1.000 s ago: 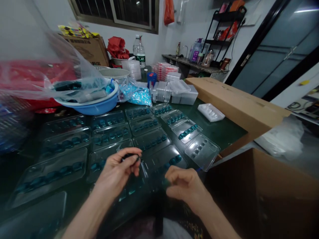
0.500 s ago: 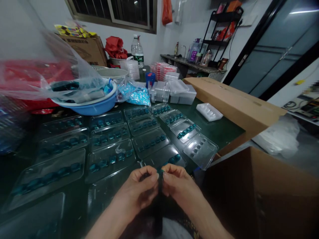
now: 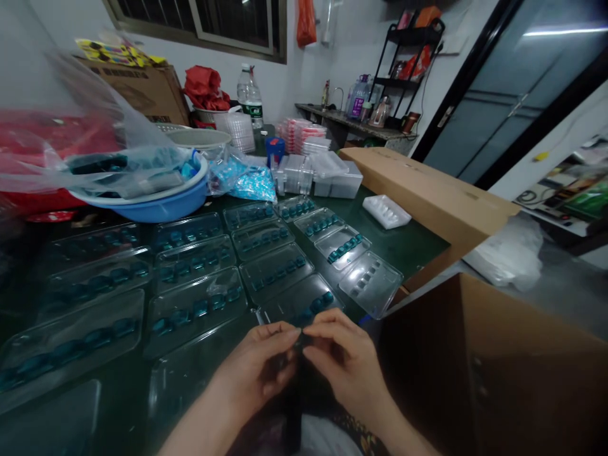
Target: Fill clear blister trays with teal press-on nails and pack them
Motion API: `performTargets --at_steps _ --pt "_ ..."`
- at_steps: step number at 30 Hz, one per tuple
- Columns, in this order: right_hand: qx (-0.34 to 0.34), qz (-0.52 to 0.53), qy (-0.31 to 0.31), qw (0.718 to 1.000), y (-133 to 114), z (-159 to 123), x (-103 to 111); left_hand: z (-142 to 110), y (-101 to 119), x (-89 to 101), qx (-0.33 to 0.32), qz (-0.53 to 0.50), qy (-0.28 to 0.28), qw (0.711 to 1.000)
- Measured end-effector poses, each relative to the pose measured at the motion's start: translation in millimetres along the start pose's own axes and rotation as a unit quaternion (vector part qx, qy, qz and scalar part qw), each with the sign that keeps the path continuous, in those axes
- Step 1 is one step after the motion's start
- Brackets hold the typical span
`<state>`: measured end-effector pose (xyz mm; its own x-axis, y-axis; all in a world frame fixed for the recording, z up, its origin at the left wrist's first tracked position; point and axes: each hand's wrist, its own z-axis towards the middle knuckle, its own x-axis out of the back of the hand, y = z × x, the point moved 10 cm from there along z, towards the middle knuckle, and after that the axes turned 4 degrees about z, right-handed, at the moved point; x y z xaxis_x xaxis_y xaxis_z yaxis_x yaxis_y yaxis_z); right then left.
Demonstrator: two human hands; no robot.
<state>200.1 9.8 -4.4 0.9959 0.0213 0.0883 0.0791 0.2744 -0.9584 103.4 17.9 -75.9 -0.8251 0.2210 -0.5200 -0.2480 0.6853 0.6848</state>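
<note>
In front of my chest, my left hand pinches thumb against forefinger on something small and dark that I cannot make out. My right hand is right beside it, its forefinger tip against the left fingertips and its thumb a little apart from the forefinger. Just beyond the hands lies a clear plastic tray with teal glossy pieces in a row, partly hidden by my right hand. Several more such trays, many with a row of teal pieces, cover the dark green table. One clear tray at the right has a row of greyish recesses.
A blue basin and a bag of bright blue pieces stand at the back left. Behind the trays are clear plastic boxes and a white moulded tray. An open cardboard box stands close at my right.
My right thumb and forefinger have parted, and the teal bit between the hands shows less. The view has shifted slightly right. My left hand keeps its pinch.
</note>
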Motion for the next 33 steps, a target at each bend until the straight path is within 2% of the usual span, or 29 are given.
performTargets --at_steps 2,5,9,11,13,16,19,23,28,33 --pt "0.025 -0.036 -0.002 0.999 -3.6 -2.0 1.4 3.5 -2.3 -0.6 0.0 -0.003 0.019 1.0" --pt "0.027 -0.058 0.013 0.998 -1.2 -5.2 6.5 7.9 -9.8 -1.5 0.006 0.004 0.038 0.999" --pt "0.0 -0.086 0.006 0.996 2.5 -8.7 11.8 14.2 -22.4 -10.9 0.03 0.038 0.017 0.999" --pt "-0.01 -0.107 0.003 0.994 3.8 -7.2 21.2 16.7 -23.9 -16.0 0.036 0.043 0.006 0.998" --pt "-0.011 -0.138 0.027 0.99 6.4 -1.9 43.6 17.8 -19.6 -16.9 0.034 0.027 0.009 0.999" --pt "-0.004 -0.212 0.097 0.973 15.8 10.5 92.6 15.9 -5.5 -3.1 0.011 -0.014 0.053 0.998" --pt "-0.004 -0.297 0.097 0.95 34.1 24.1 121.0 11.6 8.2 12.9 -0.019 -0.014 0.077 0.997" --pt "-0.009 -0.374 0.032 0.927 55.2 34.7 118.7 8.2 15.3 25.3 -0.034 0.001 0.093 0.995" --pt "-0.005 -0.42 -0.024 0.907 59.8 40.2 104.8 8.5 17.3 18.5 -0.03 -0.001 0.082 0.996" --pt "-0.008 -0.447 -0.05 0.893 60.8 44.8 101.7 8.4 15.5 17.9 -0.02 -0.004 0.092 0.996"
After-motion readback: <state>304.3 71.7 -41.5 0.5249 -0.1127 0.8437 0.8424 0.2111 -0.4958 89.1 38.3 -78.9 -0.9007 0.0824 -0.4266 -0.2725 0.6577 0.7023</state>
